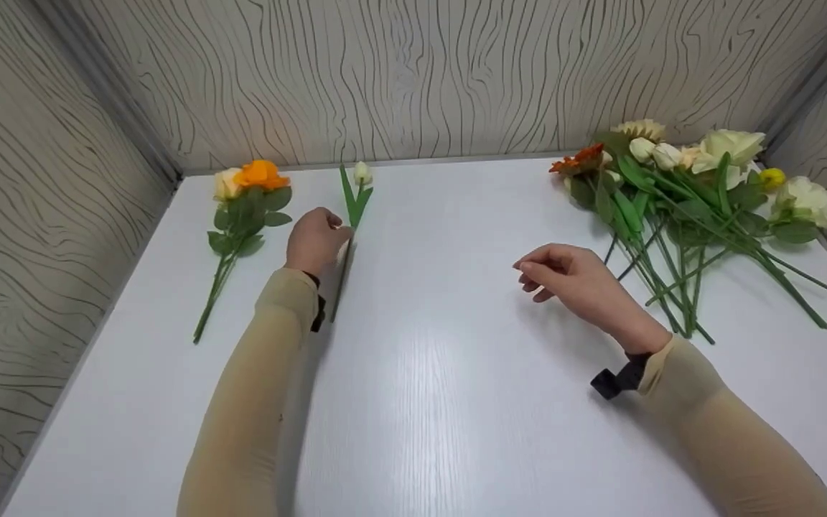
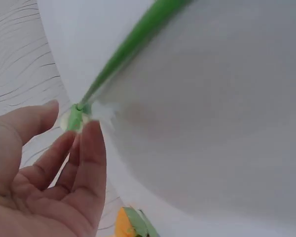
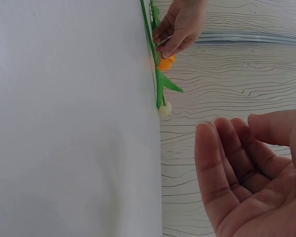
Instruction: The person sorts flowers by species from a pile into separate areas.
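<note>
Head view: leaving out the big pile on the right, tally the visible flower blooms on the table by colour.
Orange bloom: 1
Cream bloom: 1
White tulip bloom: 1
Total: 3

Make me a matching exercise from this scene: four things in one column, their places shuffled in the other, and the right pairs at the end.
Things
1. Orange flower
2. Yellow flower
3. Left hand
4. Right hand

Places
A. In the flower pile on the right of the table
B. Close by the stem of the lone white tulip
C. Next to a cream flower, on the left of the table
D. Between the lone tulip and the pile in the head view, holding nothing

Right pairs: 1-C, 2-A, 3-B, 4-D
</note>
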`<move>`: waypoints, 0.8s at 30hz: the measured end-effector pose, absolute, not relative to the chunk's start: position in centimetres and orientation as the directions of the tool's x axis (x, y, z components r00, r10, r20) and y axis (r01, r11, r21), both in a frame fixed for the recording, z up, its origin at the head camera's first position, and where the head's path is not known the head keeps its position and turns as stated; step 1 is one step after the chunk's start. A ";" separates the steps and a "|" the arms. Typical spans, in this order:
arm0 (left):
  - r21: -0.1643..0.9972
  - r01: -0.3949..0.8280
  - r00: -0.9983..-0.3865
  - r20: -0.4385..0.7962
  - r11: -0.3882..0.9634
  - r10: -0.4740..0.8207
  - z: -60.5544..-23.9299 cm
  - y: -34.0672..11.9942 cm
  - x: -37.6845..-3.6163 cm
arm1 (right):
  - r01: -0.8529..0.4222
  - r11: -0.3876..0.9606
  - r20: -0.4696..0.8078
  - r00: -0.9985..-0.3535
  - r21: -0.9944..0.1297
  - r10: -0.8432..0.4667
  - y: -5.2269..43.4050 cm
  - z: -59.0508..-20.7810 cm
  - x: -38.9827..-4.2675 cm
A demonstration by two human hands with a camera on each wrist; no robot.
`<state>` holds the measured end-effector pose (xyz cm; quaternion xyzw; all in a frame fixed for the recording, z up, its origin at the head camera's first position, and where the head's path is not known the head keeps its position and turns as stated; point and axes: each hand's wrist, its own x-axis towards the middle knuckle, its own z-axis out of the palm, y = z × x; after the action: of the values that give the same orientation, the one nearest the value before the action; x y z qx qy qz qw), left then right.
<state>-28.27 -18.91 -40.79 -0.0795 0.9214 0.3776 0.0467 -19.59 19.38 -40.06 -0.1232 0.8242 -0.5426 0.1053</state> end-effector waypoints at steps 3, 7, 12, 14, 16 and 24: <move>0.663 -0.088 -0.996 -0.051 0.743 -0.073 -40.0 -17.7 -28.2 | -0.098 0.429 -0.026 -0.961 -0.898 -0.275 20.6 -39.6 -20.0; 0.596 0.099 -0.993 0.105 0.797 0.045 -39.3 -14.9 -27.6 | -0.047 0.489 -0.044 -0.984 -0.871 -0.174 23.1 -38.9 -20.4; 0.505 0.324 -0.945 0.206 0.800 0.253 -39.0 -10.2 -25.2 | 0.031 0.521 -0.066 -0.997 -0.853 -0.049 27.0 -38.6 -21.1; 0.458 0.414 -0.910 0.223 0.786 0.349 -39.2 -8.3 -23.9 | 0.041 0.561 -0.055 -0.998 -0.827 -0.007 28.8 -38.5 -21.2; 0.396 0.508 -0.862 0.236 0.765 0.450 -39.4 -6.5 -22.4 | 0.051 0.616 -0.036 -0.999 -0.786 0.037 30.7 -38.4 -21.2; 0.116 0.787 -0.616 0.190 0.605 0.764 -40.6 0.3 -17.5 | 0.068 0.859 0.234 -0.949 -0.508 0.213 37.3 -39.1 -20.5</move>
<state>-17.54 0.29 -40.58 0.4340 0.8939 0.0944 -0.0606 -20.47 37.26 -39.14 0.0737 0.9535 -0.2552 -0.1423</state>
